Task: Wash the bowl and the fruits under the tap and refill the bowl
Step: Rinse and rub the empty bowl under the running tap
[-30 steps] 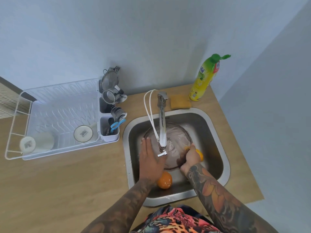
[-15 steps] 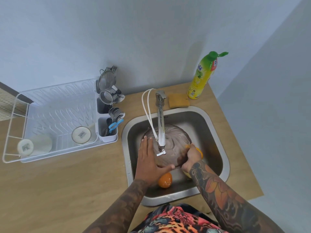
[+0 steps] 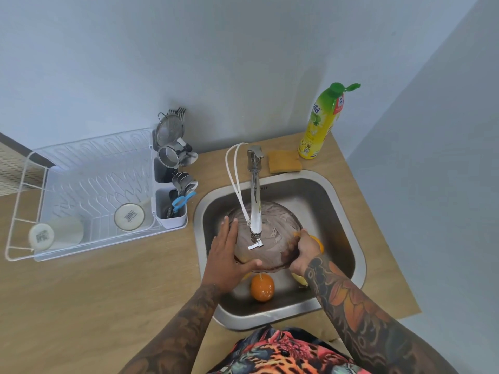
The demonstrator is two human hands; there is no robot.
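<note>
While my left hand [image 3: 225, 255] lay flat, fingers spread, against the bowl [image 3: 272, 238] under the tap [image 3: 255, 201], my right hand [image 3: 303, 252] gripped its opposite rim.

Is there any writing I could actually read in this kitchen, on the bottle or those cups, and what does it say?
Yellow bottle: part of a white logo, cut off at the edge and not readable; the small print is blurred.
Cup base in the dish rack: dark printed mark, too small to read.
Second cup base: dark mark, also unreadable.
Nothing reads clearly.
</note>
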